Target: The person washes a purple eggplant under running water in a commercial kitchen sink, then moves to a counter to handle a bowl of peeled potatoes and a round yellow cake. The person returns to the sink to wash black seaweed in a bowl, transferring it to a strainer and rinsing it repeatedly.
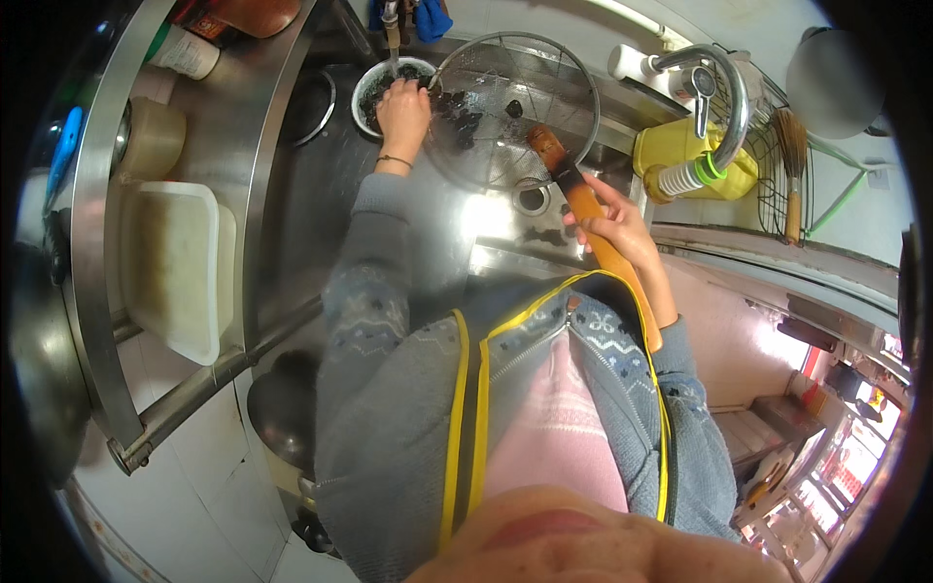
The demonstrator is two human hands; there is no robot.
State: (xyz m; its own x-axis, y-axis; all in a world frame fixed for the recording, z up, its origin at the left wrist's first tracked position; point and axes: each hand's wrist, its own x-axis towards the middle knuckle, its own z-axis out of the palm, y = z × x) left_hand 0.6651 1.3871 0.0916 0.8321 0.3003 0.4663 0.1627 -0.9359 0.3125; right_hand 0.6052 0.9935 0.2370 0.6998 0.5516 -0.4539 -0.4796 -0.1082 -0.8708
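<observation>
My left hand (403, 116) reaches into a white bowl (356, 102) of dark, wet leafy pieces, under a running tap (392, 36). Whether its fingers grip any of them is hidden. My right hand (619, 222) is closed around the wooden handle (583, 200) of a large round wire-mesh strainer (598, 95). The strainer lies over the steel sink, its rim beside the bowl. Dark pieces (466, 127) show at the mesh near my left hand, and a small dark clump (514, 108) lies farther right. Below the mesh is the sink drain (531, 197).
A steel shelf (270, 146) at the left holds a white plastic tub (211, 270) and containers. At the right are a curved metal faucet (736, 95), a yellow plastic jug (667, 146) and a brush (793, 175) on a wire rack. A black round pan (310, 109) stands left of the bowl.
</observation>
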